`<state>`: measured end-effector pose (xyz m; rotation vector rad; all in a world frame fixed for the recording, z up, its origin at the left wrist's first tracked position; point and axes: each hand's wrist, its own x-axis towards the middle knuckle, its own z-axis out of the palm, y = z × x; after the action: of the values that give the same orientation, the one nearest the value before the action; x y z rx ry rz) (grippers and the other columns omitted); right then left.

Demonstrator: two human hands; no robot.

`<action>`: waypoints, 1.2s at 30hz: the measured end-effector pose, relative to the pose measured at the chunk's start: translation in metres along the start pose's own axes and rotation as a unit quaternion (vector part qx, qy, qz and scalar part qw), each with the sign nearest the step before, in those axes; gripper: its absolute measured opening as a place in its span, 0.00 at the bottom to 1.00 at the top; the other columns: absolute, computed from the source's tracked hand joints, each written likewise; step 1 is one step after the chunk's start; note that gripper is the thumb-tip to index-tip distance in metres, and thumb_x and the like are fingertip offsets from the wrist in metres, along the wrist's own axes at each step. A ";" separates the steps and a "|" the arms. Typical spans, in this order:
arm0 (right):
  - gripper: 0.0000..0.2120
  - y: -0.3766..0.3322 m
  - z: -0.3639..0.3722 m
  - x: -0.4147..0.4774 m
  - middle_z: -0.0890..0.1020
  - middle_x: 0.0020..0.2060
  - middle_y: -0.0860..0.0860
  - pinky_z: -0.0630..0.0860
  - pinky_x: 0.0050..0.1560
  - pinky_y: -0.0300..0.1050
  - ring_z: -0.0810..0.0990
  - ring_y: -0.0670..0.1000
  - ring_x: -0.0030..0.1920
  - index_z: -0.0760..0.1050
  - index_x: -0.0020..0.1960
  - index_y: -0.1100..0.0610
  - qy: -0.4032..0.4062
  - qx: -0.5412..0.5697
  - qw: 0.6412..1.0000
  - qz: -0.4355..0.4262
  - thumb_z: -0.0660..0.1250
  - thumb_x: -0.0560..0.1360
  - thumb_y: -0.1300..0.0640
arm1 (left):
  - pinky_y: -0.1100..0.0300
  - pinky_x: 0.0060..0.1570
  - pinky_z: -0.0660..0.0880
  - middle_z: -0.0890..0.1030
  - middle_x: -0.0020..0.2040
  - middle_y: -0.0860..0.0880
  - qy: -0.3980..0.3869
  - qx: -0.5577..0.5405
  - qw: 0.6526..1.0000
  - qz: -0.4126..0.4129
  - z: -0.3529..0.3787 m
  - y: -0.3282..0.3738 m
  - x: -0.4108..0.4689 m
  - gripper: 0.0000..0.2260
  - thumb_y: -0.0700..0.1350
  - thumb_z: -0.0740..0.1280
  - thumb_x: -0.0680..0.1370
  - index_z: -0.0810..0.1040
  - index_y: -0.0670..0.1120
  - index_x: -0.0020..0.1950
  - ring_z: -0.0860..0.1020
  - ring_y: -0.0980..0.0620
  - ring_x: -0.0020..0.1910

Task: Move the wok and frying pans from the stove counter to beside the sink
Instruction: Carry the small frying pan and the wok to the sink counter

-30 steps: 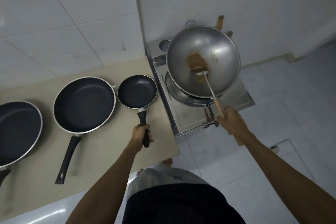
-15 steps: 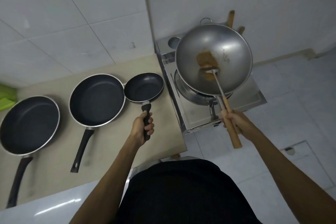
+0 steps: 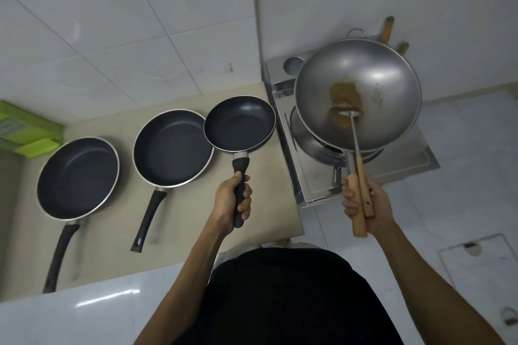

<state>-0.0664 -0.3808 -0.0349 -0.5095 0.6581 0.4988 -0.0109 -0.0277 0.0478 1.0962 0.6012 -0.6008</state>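
Note:
My left hand [image 3: 234, 199] grips the black handle of the small black frying pan [image 3: 239, 123], which is lifted above the beige counter [image 3: 182, 232] and overlaps the rim of the medium pan [image 3: 172, 147]. A large black pan [image 3: 78, 176] lies further left on the counter. My right hand [image 3: 364, 204] holds two wooden handles together: that of the steel wok [image 3: 357, 95] and that of a metal spatula [image 3: 350, 117] resting inside it. The wok is raised over the gas stove [image 3: 316, 176] and has a brown stain inside.
A green object [image 3: 28, 131] sits at the counter's far left against the tiled wall. Wooden handles [image 3: 388, 29] lean behind the stove. White tiled floor lies to the right, with a square hatch [image 3: 476, 260]. My dark-clothed body fills the bottom centre.
The small pan has risen off the counter and now overlaps the medium pan's rim. The wok has lifted higher above the burner. The view has shifted, revealing more of the left counter.

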 end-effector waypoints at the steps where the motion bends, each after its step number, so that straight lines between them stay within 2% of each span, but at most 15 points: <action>1: 0.27 0.001 0.004 0.002 0.74 0.34 0.51 0.68 0.26 0.40 0.71 0.48 0.27 0.75 0.55 0.60 -0.003 -0.002 1.000 -0.001 0.56 0.80 0.36 | 0.65 0.16 0.62 0.71 0.30 0.49 0.002 0.004 1.000 0.001 0.001 0.000 -0.002 0.12 0.51 0.57 0.84 0.71 0.42 0.52 0.62 0.54 0.17; 10: 0.26 0.015 0.040 -0.007 0.73 0.29 0.50 0.68 0.19 0.36 0.70 0.45 0.22 0.75 0.47 0.60 0.002 0.052 0.998 -0.020 0.52 0.81 0.39 | 0.66 0.16 0.61 0.70 0.29 0.49 0.006 0.004 1.000 -0.010 0.002 0.009 -0.012 0.13 0.50 0.54 0.84 0.71 0.42 0.53 0.61 0.55 0.17; 16: 0.30 0.028 0.057 -0.016 0.73 0.26 0.50 0.67 0.17 0.35 0.70 0.44 0.20 0.76 0.42 0.59 0.051 0.016 0.998 -0.031 0.51 0.81 0.36 | 0.66 0.17 0.61 0.69 0.30 0.49 0.020 -0.004 1.000 -0.004 -0.011 0.007 -0.031 0.13 0.50 0.54 0.84 0.70 0.41 0.55 0.61 0.54 0.17; 20: 0.27 0.032 0.063 -0.034 0.74 0.25 0.50 0.68 0.18 0.36 0.71 0.44 0.20 0.75 0.41 0.59 0.066 -0.023 0.997 -0.043 0.55 0.80 0.36 | 0.66 0.17 0.61 0.69 0.30 0.49 0.021 -0.021 1.000 0.007 -0.029 0.005 -0.049 0.13 0.50 0.54 0.85 0.71 0.41 0.55 0.60 0.54 0.17; 25: 0.27 0.066 0.089 -0.062 0.71 0.24 0.50 0.62 0.16 0.36 0.68 0.45 0.18 0.74 0.40 0.59 0.095 -0.046 0.994 -0.040 0.55 0.79 0.36 | 0.66 0.17 0.61 0.69 0.30 0.49 0.017 -0.038 0.998 0.042 -0.080 0.008 -0.081 0.14 0.50 0.54 0.84 0.71 0.42 0.56 0.61 0.55 0.17; 28: 0.28 0.096 0.116 -0.078 0.70 0.24 0.50 0.61 0.15 0.36 0.67 0.45 0.17 0.75 0.39 0.58 0.085 -0.060 0.994 -0.027 0.53 0.79 0.36 | 0.67 0.16 0.61 0.69 0.29 0.49 0.022 -0.074 0.995 0.064 -0.115 0.008 -0.105 0.14 0.51 0.55 0.84 0.72 0.42 0.56 0.61 0.55 0.17; 33: 0.27 0.169 0.170 -0.090 0.70 0.23 0.51 0.62 0.16 0.34 0.67 0.46 0.16 0.77 0.37 0.58 0.055 -0.095 0.994 -0.023 0.56 0.77 0.37 | 0.66 0.16 0.61 0.69 0.29 0.49 0.038 -0.097 0.989 0.109 -0.198 0.017 -0.155 0.14 0.52 0.55 0.84 0.73 0.42 0.55 0.61 0.55 0.17; 36: 0.27 0.232 0.197 -0.093 0.70 0.23 0.51 0.63 0.15 0.34 0.67 0.47 0.16 0.76 0.38 0.58 0.043 -0.110 0.993 -0.012 0.54 0.80 0.37 | 0.66 0.16 0.61 0.69 0.29 0.49 0.053 -0.085 0.987 0.127 -0.267 0.020 -0.195 0.14 0.51 0.55 0.84 0.73 0.42 0.55 0.61 0.56 0.17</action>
<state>-0.1773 -0.1129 0.0972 -0.7494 0.6830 0.5323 -0.1712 0.2564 0.1084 1.0268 0.5823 -0.2668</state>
